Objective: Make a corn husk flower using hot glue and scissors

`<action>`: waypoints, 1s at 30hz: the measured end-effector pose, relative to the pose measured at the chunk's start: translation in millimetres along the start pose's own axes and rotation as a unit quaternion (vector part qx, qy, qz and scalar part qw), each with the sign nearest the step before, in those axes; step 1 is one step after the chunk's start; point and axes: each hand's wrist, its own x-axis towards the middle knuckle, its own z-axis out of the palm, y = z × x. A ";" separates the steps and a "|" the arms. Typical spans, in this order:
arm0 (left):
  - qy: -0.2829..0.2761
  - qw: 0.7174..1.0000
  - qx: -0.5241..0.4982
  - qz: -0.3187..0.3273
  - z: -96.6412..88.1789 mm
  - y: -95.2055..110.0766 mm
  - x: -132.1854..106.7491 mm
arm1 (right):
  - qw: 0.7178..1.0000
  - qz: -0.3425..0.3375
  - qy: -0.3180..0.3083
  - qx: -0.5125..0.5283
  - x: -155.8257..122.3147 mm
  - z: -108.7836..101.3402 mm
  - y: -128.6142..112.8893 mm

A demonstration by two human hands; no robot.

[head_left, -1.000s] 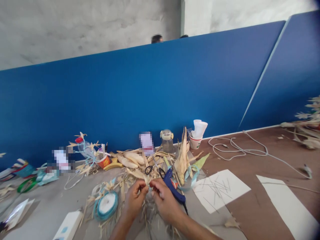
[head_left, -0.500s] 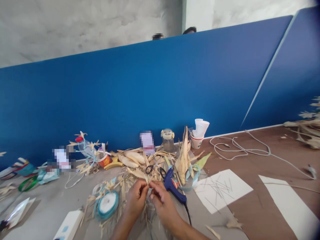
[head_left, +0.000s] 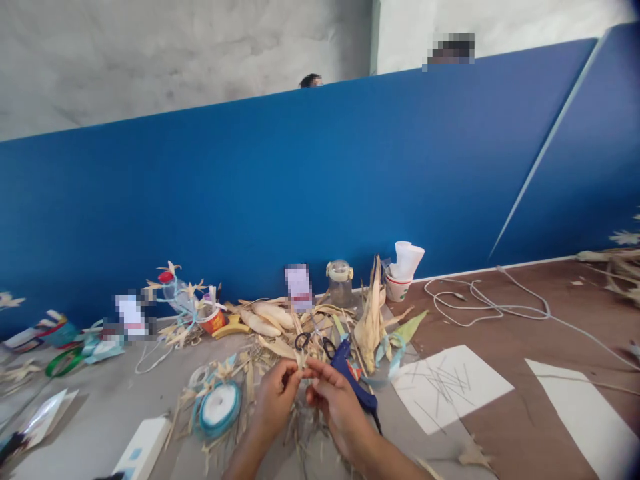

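My left hand (head_left: 279,393) is closed in a pinch on a small pale piece of corn husk (head_left: 301,360), which pokes up between the fingertips. Right against it, my right hand (head_left: 333,395) has its thumb and fingers closed around the same spot, its index finger stretched toward the husk. The lower end of the piece is hidden by the fingers. A blue glue gun (head_left: 353,380) lies just right of my right hand. Beyond the fingertips rest black-handled scissors (head_left: 316,343) among dry husk scraps. A spool of teal ribbon (head_left: 219,408) lies left of my left hand.
Whole husks (head_left: 263,319), a lidded jar (head_left: 341,283) and a paper cup (head_left: 399,288) stand along the blue partition (head_left: 280,200). Thin sticks lie on white paper (head_left: 417,400) at right, with a white cable (head_left: 480,303) behind. A white power strip (head_left: 145,450) is at front left.
The fingers of my right hand have shifted and its index finger is straighter at the husk. My view has tilted slightly. A head beyond the partition shows farther right.
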 end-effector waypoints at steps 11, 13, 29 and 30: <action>-0.034 0.998 0.049 0.029 9.8 -9.7 -3.2 | 0.997 0.037 0.047 0.045 17.9 -9.7 -28.5; -0.021 0.998 0.053 0.036 9.6 -9.4 -3.6 | 0.997 0.042 0.046 0.041 18.2 -10.3 -25.8; -0.060 0.976 0.145 0.150 11.9 -14.0 -7.5 | 0.970 0.015 0.002 -0.244 15.1 -7.2 -37.5; -0.062 0.974 0.149 0.156 12.1 -14.3 -7.5 | 0.964 0.003 0.011 -0.265 16.2 -6.8 -37.4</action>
